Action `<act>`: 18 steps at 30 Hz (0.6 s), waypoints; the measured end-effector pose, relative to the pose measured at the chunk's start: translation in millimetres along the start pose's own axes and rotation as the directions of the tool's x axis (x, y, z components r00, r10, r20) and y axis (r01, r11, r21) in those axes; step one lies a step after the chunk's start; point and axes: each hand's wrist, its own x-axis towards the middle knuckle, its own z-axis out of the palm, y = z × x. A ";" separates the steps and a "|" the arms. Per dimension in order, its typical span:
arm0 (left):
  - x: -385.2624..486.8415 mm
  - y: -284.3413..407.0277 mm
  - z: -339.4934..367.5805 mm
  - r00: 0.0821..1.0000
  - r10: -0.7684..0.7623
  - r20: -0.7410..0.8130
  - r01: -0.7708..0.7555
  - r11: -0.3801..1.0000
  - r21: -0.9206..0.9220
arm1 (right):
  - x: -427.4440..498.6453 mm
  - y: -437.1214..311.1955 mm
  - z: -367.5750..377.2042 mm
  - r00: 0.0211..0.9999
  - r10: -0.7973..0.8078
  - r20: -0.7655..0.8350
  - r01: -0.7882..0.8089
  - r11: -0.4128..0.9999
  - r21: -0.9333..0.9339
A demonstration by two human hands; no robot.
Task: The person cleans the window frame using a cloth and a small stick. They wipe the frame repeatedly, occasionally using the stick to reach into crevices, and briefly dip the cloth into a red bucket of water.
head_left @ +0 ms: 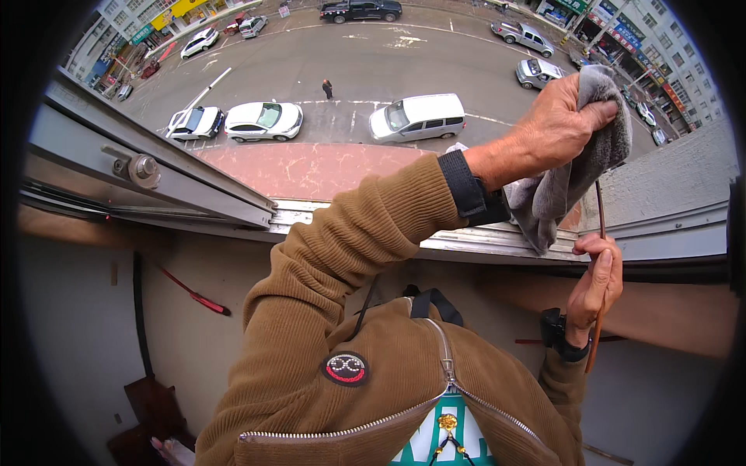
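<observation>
My left hand (545, 131) reaches across to the right and grips a plush grey cloth (583, 175) between thumb and fingers. The cloth is bunched at the top, and its lower folds hang over the window's track. Below it, my right hand (597, 285) holds a thin brown rod (595, 329) nearly upright. The rod's upper end passes behind the cloth, so I cannot tell whether they are joined. Under both hands runs the white window track (300, 212), partly covered by my left sleeve (349, 227).
At left, a metal-framed window sash (157, 157) stands ajar with a round lock (144, 169). A rough pale wall (682, 169) bounds the opening at right. Outside lie a reddish ledge (291, 169) and, far below, a street (280, 64) with several vehicles and a person (327, 88).
</observation>
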 end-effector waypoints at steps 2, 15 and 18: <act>-2.6 46.9 2.1 0.991 0.133 0.005 -0.133 0.991 0.005 | -0.3 -1.5 8.1 0.997 -0.052 -0.056 0.059 0.989 0.134; -207.5 201.2 -74.4 0.823 0.321 -0.469 -0.052 0.864 0.500 | -17.5 2.5 134.4 0.696 0.060 0.716 -0.369 0.884 0.285; -278.1 175.4 -117.9 0.693 0.342 -0.635 0.176 0.774 0.609 | -31.6 36.1 184.6 0.612 0.031 0.790 -0.334 0.916 0.223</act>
